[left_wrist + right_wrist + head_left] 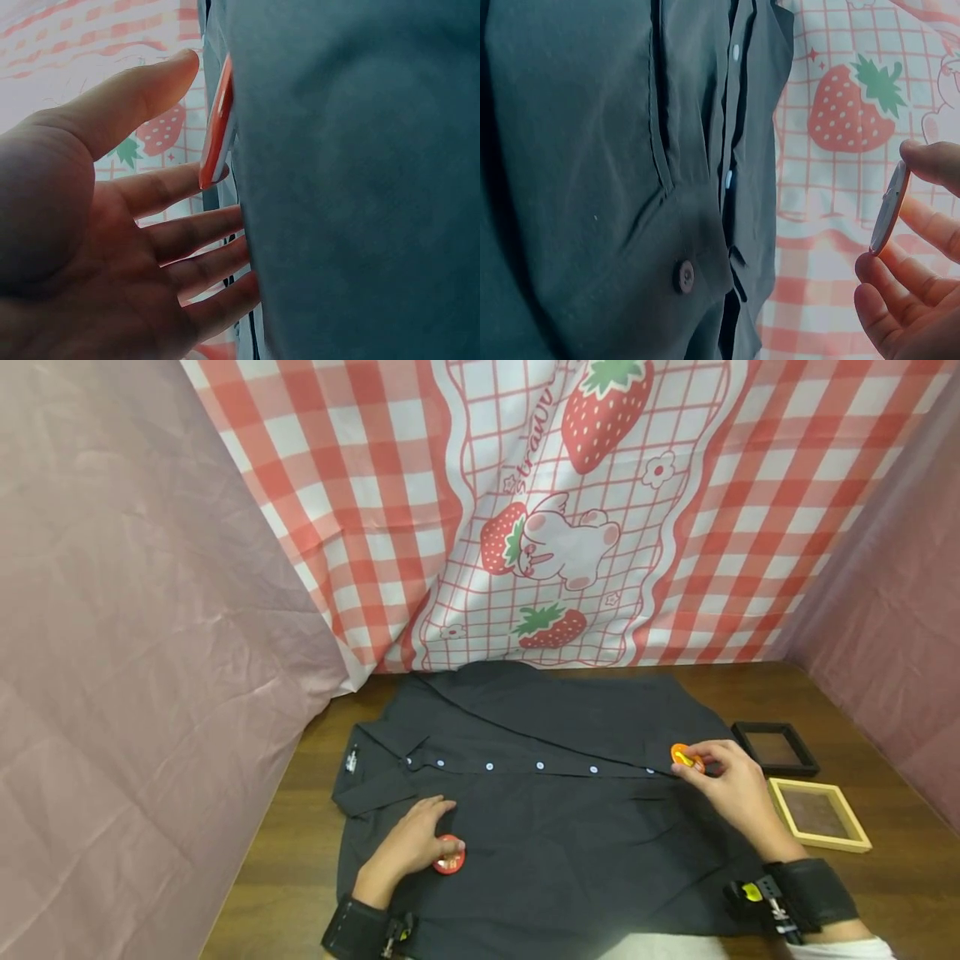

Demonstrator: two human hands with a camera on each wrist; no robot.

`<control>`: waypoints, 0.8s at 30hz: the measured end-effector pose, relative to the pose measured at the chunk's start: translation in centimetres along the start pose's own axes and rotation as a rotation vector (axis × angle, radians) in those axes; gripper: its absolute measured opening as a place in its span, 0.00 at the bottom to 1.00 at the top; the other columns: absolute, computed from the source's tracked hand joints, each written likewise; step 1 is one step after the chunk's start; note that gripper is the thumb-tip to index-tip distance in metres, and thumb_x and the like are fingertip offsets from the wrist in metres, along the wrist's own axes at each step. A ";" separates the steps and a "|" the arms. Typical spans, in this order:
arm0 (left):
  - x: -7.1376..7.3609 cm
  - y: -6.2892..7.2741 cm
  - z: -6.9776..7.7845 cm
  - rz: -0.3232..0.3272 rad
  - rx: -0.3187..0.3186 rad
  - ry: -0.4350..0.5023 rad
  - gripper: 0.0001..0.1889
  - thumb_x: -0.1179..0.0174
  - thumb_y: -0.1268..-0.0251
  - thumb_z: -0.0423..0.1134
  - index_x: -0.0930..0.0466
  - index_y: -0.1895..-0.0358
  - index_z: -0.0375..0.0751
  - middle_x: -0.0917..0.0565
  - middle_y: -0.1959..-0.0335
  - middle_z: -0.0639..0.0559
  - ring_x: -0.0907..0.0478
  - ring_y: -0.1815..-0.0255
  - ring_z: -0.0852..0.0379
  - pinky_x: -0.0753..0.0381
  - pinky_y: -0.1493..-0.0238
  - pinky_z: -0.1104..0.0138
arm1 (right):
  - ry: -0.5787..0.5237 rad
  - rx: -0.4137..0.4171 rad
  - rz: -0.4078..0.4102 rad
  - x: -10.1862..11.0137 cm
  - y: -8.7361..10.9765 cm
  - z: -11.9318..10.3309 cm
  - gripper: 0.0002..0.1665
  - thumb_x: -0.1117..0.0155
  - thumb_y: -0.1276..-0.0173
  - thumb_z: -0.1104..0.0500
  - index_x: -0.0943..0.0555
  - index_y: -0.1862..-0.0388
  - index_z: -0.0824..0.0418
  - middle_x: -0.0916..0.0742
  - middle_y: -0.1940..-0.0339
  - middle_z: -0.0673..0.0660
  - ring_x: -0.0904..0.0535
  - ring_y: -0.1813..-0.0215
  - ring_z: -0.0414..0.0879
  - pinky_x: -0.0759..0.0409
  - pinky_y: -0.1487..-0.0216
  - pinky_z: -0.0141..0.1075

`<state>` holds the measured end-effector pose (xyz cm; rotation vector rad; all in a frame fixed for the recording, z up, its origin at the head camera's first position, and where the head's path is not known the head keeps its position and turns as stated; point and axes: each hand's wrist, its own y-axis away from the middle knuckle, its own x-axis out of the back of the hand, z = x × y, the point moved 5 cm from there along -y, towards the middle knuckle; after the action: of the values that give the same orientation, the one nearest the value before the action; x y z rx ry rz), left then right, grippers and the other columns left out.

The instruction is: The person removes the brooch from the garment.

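Observation:
A dark button-up shirt (525,843) lies spread on the wooden table, collar to the left. On its lower left part is a round red badge (449,862). My left hand (411,842) is beside that badge, fingers extended; in the left wrist view the thumb stands apart from the badge's red edge (217,127). Over the shirt's right end, my right hand (731,781) pinches a round orange badge (679,754) between thumb and fingers. The right wrist view shows this badge (889,210) edge-on, raised off the cloth, its pale back turned toward the shirt.
To the right of the shirt lie a black frame (802,752) and a pale yellow frame (851,835). A strawberry-print checked cloth (360,527) hangs behind the table. Pinkish curtains (150,652) close off the sides. A cuff button (684,277) shows in the right wrist view.

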<state>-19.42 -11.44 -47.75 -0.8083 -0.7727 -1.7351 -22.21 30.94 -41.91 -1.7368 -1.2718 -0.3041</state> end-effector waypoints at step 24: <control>0.0 -0.2 0.2 -0.007 0.018 -0.016 0.31 0.30 0.46 0.45 0.25 0.39 0.34 0.28 0.34 0.33 0.33 0.31 0.37 0.32 0.33 0.44 | 0.076 -0.092 -0.048 2.0 -1.1 3.5 0.21 0.23 0.46 0.57 0.16 0.58 0.70 0.18 0.60 0.69 0.33 0.65 0.20 0.35 0.71 0.22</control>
<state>-19.61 -11.25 -47.69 -0.8087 -0.8016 -1.7274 -23.35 34.96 -41.96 -1.7568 -1.2630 -0.4583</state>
